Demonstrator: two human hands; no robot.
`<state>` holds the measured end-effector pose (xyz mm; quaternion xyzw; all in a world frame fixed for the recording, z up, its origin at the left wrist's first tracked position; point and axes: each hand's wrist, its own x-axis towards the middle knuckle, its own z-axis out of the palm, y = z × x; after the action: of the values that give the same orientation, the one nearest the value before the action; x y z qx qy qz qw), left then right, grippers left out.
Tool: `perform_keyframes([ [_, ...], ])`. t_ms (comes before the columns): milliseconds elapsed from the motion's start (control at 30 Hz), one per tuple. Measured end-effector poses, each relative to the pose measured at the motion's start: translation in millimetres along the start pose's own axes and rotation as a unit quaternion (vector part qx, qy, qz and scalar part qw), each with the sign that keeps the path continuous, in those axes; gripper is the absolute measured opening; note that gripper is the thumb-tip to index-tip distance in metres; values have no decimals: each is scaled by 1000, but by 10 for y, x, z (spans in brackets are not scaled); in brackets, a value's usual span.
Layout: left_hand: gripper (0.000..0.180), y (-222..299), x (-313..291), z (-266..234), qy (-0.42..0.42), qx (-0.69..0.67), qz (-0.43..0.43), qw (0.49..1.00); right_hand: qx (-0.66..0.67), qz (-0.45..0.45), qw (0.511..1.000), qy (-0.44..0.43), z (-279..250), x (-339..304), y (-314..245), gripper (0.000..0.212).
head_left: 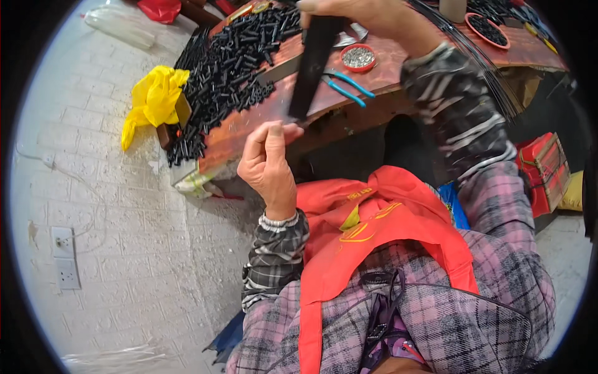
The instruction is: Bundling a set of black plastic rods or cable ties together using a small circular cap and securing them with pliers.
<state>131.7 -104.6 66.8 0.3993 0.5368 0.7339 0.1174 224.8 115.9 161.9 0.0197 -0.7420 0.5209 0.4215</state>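
At the top of the head view my right hand (367, 15) is closed round the upper end of a long, flat black bar (314, 65). The bar slants down to the left, toward my left hand (271, 162). That hand is pinched closed beside the bar's lower end; what its fingertips hold, if anything, is too small to make out. Behind the bar, pliers (349, 87) with blue handles lie on the reddish table (240, 121). A red dish (359, 57) of small silvery metal parts sits just beyond them.
Heaped black tubular pieces (230, 62) cover the table's left part, and a yellow bag (156, 100) hangs at its edge. Another red dish (488, 31) holds small black parts, near long black rods (461, 47). Red cloth (386, 212) covers my lap. A red-wrapped bundle (544, 171) stands at right.
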Motion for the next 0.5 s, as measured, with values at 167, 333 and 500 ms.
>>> perform_keyframes([
  [167,45,-625,-40,-136,-178,112,-120,970,-164,166,957,-174,390,-305,124,25],
  [333,17,-792,-304,-124,-226,-9,-322,919,-58,272,903,-328,719,-349,597,32],
  [500,12,-1000,-225,-284,-188,-32,-317,929,-41,283,922,-259,925,-275,922,36],
])
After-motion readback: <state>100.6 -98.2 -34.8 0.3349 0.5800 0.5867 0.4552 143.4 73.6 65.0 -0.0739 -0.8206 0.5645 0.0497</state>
